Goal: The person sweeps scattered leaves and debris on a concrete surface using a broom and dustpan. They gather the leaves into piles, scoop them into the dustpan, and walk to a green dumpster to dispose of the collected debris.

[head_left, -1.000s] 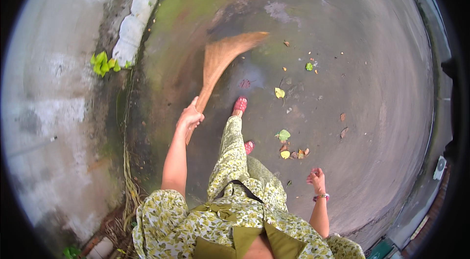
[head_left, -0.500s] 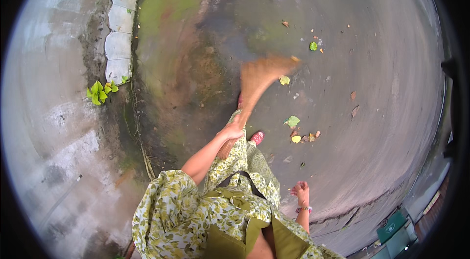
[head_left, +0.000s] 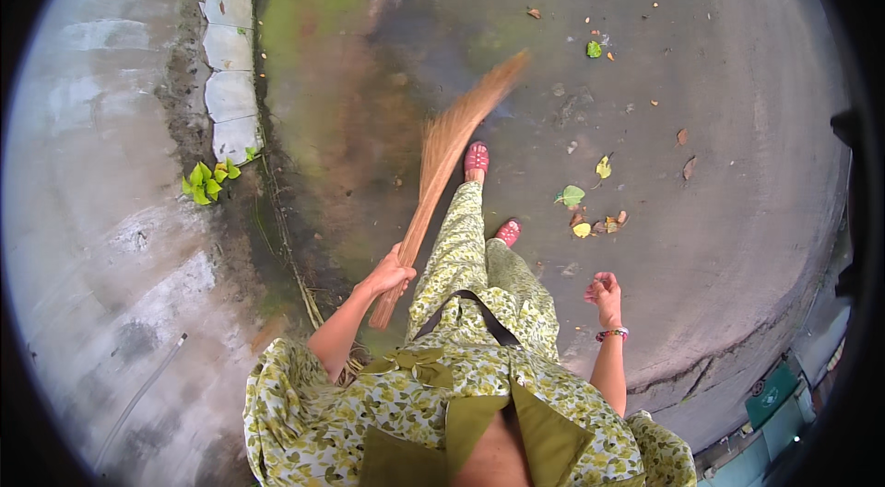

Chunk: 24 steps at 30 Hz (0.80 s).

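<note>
A reddish-brown broom [head_left: 438, 174] of thin bristles slants up and to the right, its spread end over the damp ground beyond my feet. My left hand [head_left: 389, 273] is closed round its bound lower end, whose butt pokes out below the fist. Off to the right, my right hand [head_left: 604, 295] hangs free, its fingers loosely bent and a little apart, with nothing in them. A beaded bracelet [head_left: 612, 334] circles that wrist. Fallen leaves lie on the ground right of my feet, including a green leaf [head_left: 572, 195] and a yellow leaf [head_left: 582, 230].
Red shoes [head_left: 476, 158] show at my trouser ends, one ahead of the other. A pale slab border [head_left: 230, 91] runs along the left, with a small leafy plant [head_left: 205, 181] at its near end. A thin hose or rod [head_left: 138, 399] lies lower left. A green object [head_left: 771, 393] stands lower right.
The broom and my left hand have swung left and nearer my body. My right hand has risen in view. Both shoes now show clearly, and the scattered leaves sit farther right.
</note>
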Available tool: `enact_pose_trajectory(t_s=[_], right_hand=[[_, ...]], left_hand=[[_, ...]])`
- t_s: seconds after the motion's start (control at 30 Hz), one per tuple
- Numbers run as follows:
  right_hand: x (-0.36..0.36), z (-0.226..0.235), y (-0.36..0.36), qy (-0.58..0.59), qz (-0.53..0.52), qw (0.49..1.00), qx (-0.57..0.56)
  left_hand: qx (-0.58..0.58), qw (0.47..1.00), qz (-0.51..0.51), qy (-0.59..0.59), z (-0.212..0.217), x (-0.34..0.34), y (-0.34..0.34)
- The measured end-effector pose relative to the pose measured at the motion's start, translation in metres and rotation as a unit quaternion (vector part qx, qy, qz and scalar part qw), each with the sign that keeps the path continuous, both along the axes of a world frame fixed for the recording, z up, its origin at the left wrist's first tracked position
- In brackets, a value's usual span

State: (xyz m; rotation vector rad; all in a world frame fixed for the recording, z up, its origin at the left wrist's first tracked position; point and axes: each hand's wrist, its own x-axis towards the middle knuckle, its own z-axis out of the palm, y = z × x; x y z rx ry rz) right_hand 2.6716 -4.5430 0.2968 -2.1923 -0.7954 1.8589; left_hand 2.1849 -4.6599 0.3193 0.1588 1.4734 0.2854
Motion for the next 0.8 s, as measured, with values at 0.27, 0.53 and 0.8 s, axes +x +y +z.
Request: enact_pose_trajectory(t_s=[0.27,0.53,0.8], right_hand=[[0.052,0.004,-0.059,-0.050,0.065,0.996,-0.034],[0.131,0.024,-0.079,-0.117,0.038,0.992,-0.032],[0.090,0.002,-0.083,-0.051,0.027,0.998,0.003]], left_hand=[[0.055,0.970,-0.235,0.009,-0.108,0.076,0.040],[0.133,0.961,-0.179,-0.164,-0.122,0.180,0.085],[0.045,0.977,-0.190,0.086,0.012,0.082,-0.004]])
